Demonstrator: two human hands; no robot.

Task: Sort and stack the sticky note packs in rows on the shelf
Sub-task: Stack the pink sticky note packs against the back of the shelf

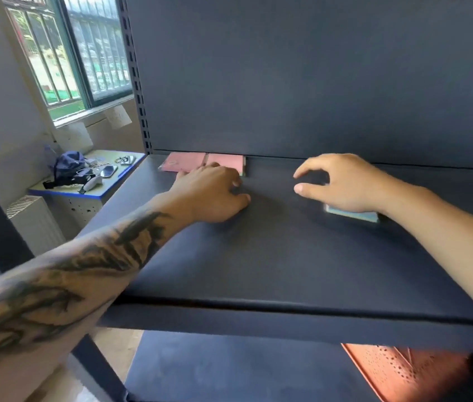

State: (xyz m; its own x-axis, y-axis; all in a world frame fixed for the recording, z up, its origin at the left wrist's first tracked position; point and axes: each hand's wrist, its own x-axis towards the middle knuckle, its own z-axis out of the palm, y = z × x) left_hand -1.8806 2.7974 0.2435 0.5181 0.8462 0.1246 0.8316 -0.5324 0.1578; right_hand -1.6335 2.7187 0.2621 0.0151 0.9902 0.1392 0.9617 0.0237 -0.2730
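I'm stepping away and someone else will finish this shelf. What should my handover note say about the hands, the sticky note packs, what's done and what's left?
Left hand: resting by the pink packs, fingers curled, apparently holding nothing.
Right hand: open, hovering over the blue-green pack, which lies flat mid-shelf.
Done: two pink packs side by side against the back panel of the shelf, at its left end.
Left: move the blue-green pack into the row.

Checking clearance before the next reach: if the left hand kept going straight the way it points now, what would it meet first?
The left hand points toward the back left of the shelf. First in line are the pink packs against the back panel; its fingertips look at or just short of them, depth unclear.
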